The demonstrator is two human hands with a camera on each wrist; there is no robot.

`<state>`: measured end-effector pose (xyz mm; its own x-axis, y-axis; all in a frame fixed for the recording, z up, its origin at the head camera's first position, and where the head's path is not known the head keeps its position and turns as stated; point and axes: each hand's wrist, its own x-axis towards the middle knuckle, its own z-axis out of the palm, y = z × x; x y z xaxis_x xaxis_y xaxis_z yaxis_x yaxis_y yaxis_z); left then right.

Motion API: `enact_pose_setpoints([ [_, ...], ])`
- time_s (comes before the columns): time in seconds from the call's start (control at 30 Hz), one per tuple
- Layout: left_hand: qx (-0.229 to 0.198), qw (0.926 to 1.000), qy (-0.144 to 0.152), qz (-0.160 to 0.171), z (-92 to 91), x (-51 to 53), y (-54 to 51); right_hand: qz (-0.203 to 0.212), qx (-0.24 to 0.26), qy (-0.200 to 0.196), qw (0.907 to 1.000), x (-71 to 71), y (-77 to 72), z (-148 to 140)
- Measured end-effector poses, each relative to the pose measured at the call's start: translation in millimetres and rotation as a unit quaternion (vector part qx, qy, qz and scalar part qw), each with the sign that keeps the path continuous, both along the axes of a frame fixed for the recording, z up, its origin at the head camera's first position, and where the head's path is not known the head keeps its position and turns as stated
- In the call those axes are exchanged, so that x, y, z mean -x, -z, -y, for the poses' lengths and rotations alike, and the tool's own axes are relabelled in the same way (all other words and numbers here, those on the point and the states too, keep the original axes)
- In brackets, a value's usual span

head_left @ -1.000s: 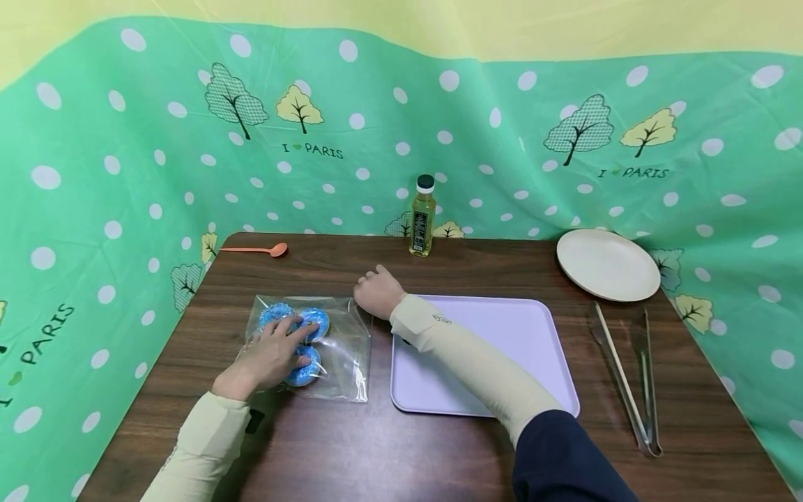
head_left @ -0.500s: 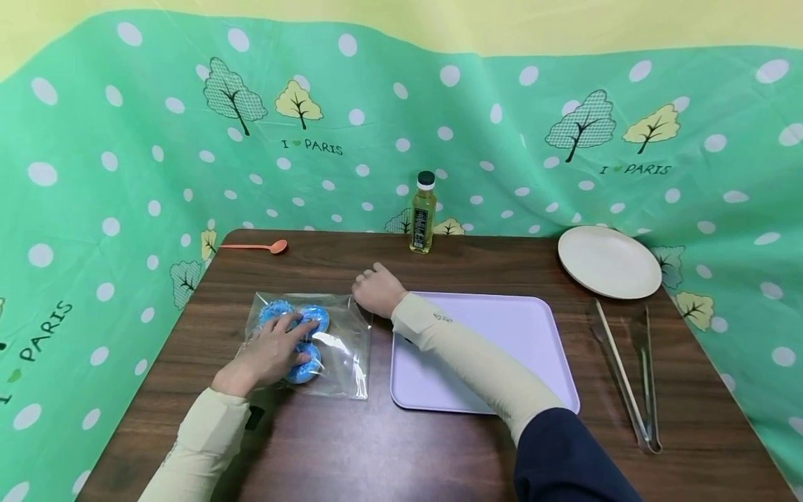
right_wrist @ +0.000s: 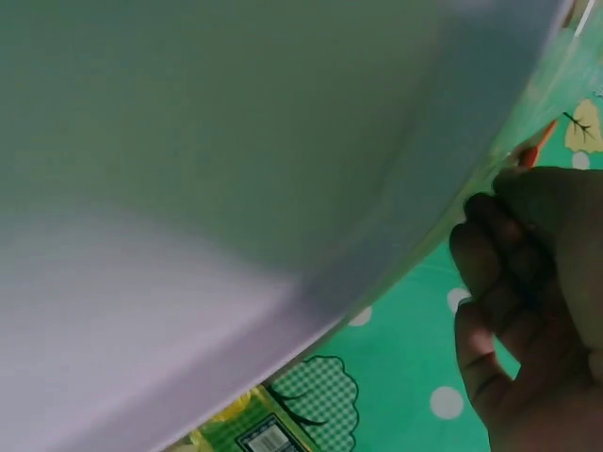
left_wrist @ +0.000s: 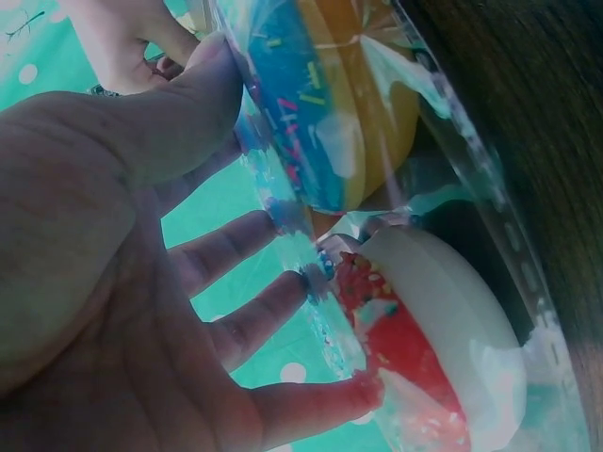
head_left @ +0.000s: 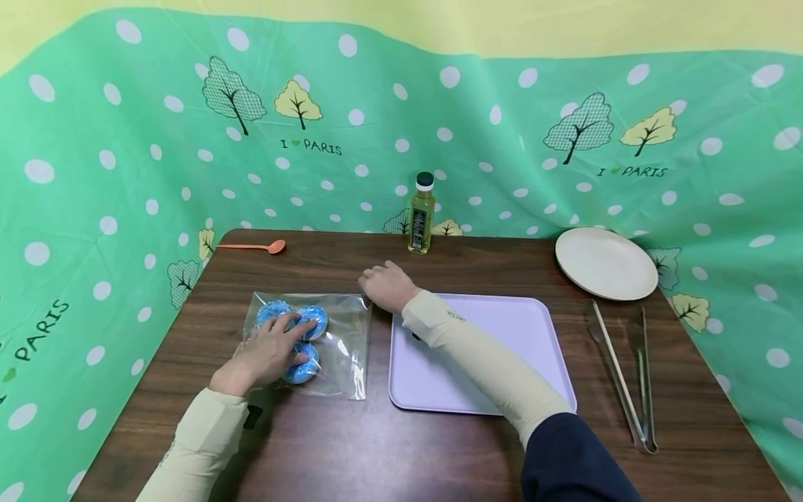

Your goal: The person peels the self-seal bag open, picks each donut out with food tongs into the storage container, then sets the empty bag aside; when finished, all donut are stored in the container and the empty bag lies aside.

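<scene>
A clear plastic bag [head_left: 343, 352] lies on the table's left half with several iced doughnuts [head_left: 311, 321] inside. Spread over it, my left hand [head_left: 268, 354] rests its fingers on the doughnuts through the film. In the left wrist view, a blue doughnut [left_wrist: 301, 104] with sprinkles and a red-iced doughnut [left_wrist: 410, 348] show beside my nearly straight fingers. My right hand [head_left: 390, 287] is at the bag's far right corner. Its thumb and fingertips come together there in the right wrist view, seeming to pinch the film; the contact itself is partly hidden.
A lavender tray [head_left: 521, 348] lies under my right forearm. Behind stand an oil bottle [head_left: 420, 219] and, at the left, an orange spoon [head_left: 266, 247]. Metal tongs [head_left: 627, 390] and a white plate [head_left: 605, 263] are at the right. A patterned cloth [head_left: 351, 90] surrounds the table.
My right hand has shifted slightly right, and the bag's far right corner now lies straighter and more in view. The left hand has stayed in place on the doughnuts.
</scene>
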<state>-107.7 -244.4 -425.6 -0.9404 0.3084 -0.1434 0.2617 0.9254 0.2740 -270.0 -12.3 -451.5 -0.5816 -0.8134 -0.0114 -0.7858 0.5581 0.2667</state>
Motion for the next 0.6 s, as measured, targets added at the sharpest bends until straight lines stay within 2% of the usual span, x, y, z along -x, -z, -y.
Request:
enact_pose_setpoints([
  [0.13,0.001,1.0,-0.001,0.001,0.3,0.5,0.7,0.025,0.025,-0.015,0.9993,-0.5,-0.2,1.0],
  [0.37,0.0,0.9999,0.004,-0.01,-0.6,0.4,1.2,0.002,0.022,-0.025,0.9994,-0.6,-0.1,2.6],
  [0.6,0.003,0.9999,0.006,-0.008,0.5,0.9,3.7,0.008,0.004,-0.022,0.9997,-1.1,-0.7,4.9],
])
